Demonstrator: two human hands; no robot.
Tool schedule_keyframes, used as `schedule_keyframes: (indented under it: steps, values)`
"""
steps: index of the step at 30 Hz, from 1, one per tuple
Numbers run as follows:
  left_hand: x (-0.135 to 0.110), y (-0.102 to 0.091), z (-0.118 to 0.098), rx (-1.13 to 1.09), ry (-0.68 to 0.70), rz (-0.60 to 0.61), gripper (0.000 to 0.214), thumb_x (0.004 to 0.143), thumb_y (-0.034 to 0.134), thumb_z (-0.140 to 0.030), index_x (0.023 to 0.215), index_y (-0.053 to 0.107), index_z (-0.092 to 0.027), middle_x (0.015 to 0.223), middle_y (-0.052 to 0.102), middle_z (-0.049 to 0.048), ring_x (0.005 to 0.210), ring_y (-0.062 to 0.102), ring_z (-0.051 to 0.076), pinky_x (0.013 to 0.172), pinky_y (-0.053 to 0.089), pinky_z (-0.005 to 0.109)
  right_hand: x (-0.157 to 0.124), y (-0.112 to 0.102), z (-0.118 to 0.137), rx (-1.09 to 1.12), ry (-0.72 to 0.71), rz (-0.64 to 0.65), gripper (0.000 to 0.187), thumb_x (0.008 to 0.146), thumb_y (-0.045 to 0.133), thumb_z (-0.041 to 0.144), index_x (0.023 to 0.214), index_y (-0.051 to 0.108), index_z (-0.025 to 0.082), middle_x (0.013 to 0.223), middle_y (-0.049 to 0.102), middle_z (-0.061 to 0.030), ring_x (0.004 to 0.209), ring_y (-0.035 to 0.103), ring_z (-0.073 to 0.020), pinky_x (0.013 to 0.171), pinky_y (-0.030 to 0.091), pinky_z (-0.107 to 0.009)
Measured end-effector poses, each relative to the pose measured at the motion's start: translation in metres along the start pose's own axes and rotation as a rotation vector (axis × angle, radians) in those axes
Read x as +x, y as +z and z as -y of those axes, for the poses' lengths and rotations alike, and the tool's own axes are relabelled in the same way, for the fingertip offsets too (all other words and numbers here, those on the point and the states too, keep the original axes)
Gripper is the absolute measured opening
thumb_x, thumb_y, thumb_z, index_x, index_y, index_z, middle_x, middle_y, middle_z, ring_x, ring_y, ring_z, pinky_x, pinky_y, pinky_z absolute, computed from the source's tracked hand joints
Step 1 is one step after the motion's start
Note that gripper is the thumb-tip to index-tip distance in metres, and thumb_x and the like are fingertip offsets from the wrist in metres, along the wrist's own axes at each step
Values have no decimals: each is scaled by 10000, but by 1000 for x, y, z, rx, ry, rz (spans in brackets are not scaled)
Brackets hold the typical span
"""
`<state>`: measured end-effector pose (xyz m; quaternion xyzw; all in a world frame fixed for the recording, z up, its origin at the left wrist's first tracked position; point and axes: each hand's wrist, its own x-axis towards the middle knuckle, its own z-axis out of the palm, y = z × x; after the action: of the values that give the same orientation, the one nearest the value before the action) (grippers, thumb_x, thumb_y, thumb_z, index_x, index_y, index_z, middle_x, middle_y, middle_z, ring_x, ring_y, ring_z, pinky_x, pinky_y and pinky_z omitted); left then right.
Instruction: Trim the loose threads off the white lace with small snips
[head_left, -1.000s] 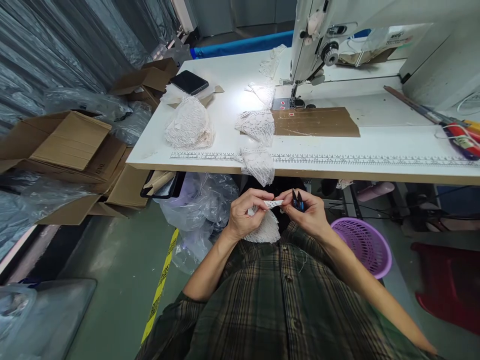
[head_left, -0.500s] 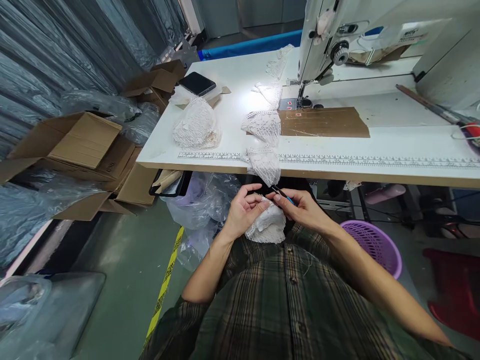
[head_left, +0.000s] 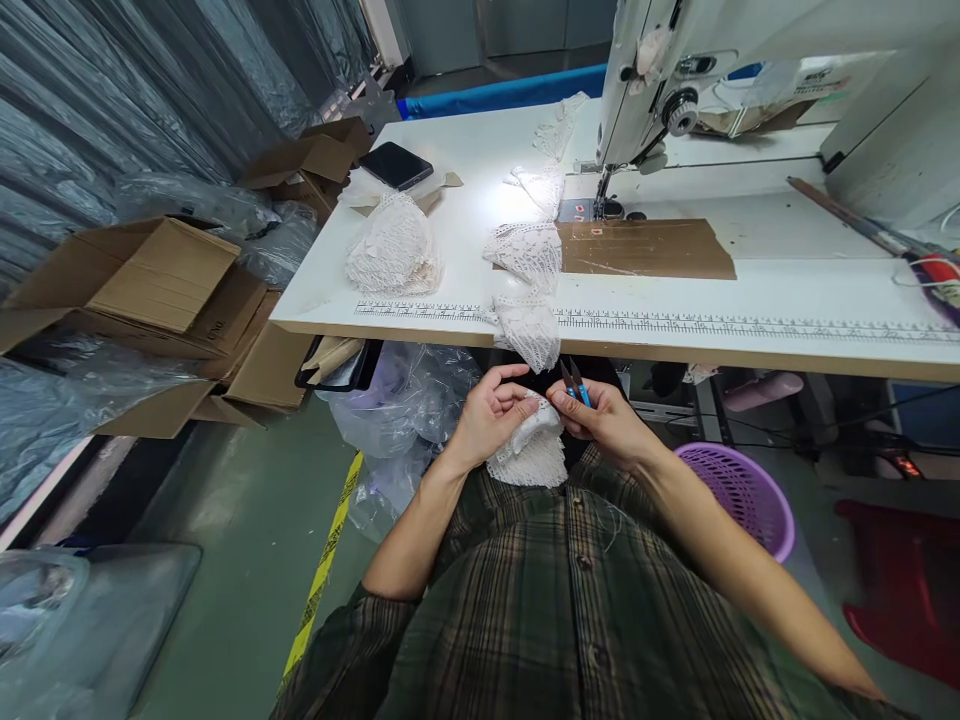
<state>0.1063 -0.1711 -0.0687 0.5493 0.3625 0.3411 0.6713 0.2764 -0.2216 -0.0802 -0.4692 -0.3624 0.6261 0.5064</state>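
Below the table edge, my left hand (head_left: 491,418) is closed on a piece of white lace fabric (head_left: 531,455), which hangs over my lap. My right hand (head_left: 600,420) is closed around small blue thread snips (head_left: 576,385), their dark blades apart and pointing up, away from the lace. Thumb and forefinger of this hand also meet at the lace's upper edge, close to my left fingertips. Just above my hands, a strip of lace pieces (head_left: 529,325) drapes over the table edge and runs back beside the sewing machine (head_left: 637,120).
A stack of white lace pieces (head_left: 394,245) lies on the table's left, near a black phone (head_left: 395,166). Brown cardboard (head_left: 645,248) lies by the needle. Cardboard boxes (head_left: 165,275) stand at left; a purple basket (head_left: 739,495) is below right.
The snips have turned from pointing left toward the hanging lace to pointing up, with their blades now apart. My left hand keeps its hold on the lace.
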Motion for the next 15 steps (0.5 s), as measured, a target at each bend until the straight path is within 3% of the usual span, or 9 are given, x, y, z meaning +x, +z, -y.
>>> schedule_keyframes:
  steps: [8, 15]
  values:
    - [-1, 3, 1, -68, -32, -9, 519, 735, 786, -292, 1172, 545, -151, 815, 684, 13, 683, 642, 97, 667, 509, 207, 1, 2, 0, 97, 45, -7, 426, 668, 803, 531, 779, 623, 161, 485, 380, 87, 437, 277, -57, 417, 148, -213]
    - [1, 2, 4, -70, -30, -38, 520, 730, 790, -289, 1170, 553, -147, 896, 727, 66, 788, 691, 148, 747, 531, 257, 2, 0, -1, 64, -8, -114, 411, 667, 798, 526, 774, 644, 160, 505, 392, 81, 435, 307, -58, 403, 179, -212]
